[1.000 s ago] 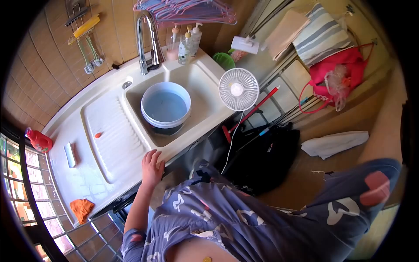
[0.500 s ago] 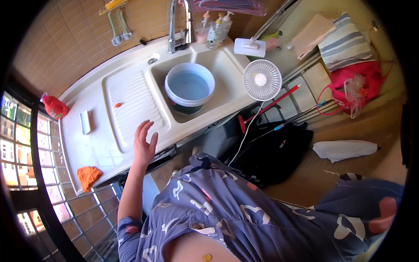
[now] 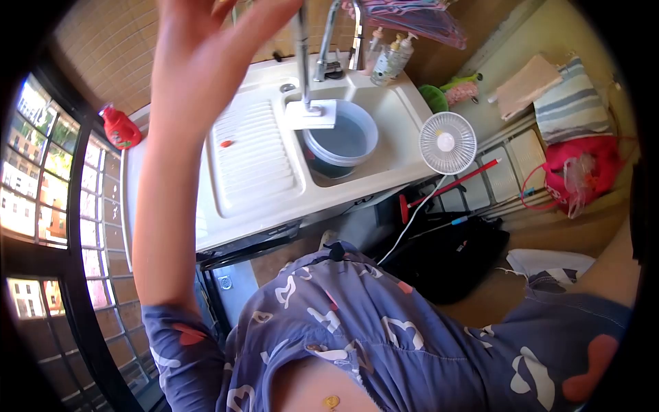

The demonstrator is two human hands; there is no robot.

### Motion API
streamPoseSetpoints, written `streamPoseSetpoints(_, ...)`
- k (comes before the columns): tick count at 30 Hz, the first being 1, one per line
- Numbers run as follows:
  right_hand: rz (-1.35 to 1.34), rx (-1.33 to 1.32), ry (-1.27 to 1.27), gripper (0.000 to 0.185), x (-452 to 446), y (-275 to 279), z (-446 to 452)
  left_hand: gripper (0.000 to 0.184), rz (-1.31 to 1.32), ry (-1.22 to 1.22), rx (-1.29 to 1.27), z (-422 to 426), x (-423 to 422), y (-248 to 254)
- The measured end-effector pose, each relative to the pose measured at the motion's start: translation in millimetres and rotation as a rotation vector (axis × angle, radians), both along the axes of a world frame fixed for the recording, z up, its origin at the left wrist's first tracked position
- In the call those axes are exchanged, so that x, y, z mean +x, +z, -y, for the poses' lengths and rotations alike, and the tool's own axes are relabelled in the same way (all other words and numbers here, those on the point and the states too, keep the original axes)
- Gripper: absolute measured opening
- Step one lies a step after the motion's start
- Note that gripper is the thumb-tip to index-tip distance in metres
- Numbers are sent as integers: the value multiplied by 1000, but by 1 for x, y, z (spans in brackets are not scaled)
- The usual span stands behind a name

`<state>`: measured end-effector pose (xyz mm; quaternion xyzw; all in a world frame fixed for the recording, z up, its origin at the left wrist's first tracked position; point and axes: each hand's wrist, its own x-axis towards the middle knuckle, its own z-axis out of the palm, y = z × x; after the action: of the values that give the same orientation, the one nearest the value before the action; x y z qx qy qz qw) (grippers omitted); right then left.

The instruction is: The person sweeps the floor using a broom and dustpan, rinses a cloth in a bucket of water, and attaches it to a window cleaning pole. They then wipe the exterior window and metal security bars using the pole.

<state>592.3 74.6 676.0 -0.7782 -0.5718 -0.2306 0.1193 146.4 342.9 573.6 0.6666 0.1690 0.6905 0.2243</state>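
Note:
My left hand is raised high at the top of the view, its fingertips cut off by the edge. The thumb is stretched out toward a metal pole, apart from the fingers, and the hand looks open. That pole belongs to a flat mop with a white rectangular head. The mop head hangs over the left side of a white bucket of bluish-grey water standing in the sink basin. My right hand is out of view; only part of the right arm shows at the right edge.
A ribbed drainboard bears a small red item. A red bottle stands by the window. Pump bottles and a faucet line the sink's back. A white fan and a red-handled tool are at right.
My left hand has risen from beside the drainboard to the top of the view. The mop head has moved left from beside the fan to over the bucket. The view has shifted.

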Motion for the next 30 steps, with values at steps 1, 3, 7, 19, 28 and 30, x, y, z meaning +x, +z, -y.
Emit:
streamPoseSetpoints(1, 5, -4, 74, 45, -7, -7, -33, 79, 16, -60, -40, -5, 2, 13)
streamPoseSetpoints(3, 11, 1, 226, 45, -26, -18, -95, 60, 61, -110, -26, -39, 4, 26)
streamPoseSetpoints(7, 36, 38, 488, 45, -76, -34, -207, 19, 248, 144, -165, -71, -24, 29)
streamPoseSetpoints(19, -437, 351, 795, 45, -147, -105, -445, 33, 674, 175, -196, -74, -148, 1)
streamPoseSetpoints(28, -1273, 203, 900, 37, -162, -343, -523, 38, 706, 193, -315, -87, -228, -13)
streamPoseSetpoints(30, -1230, -111, 870, 36, -169, -327, -523, 34, 765, 118, -323, -89, -239, -18)
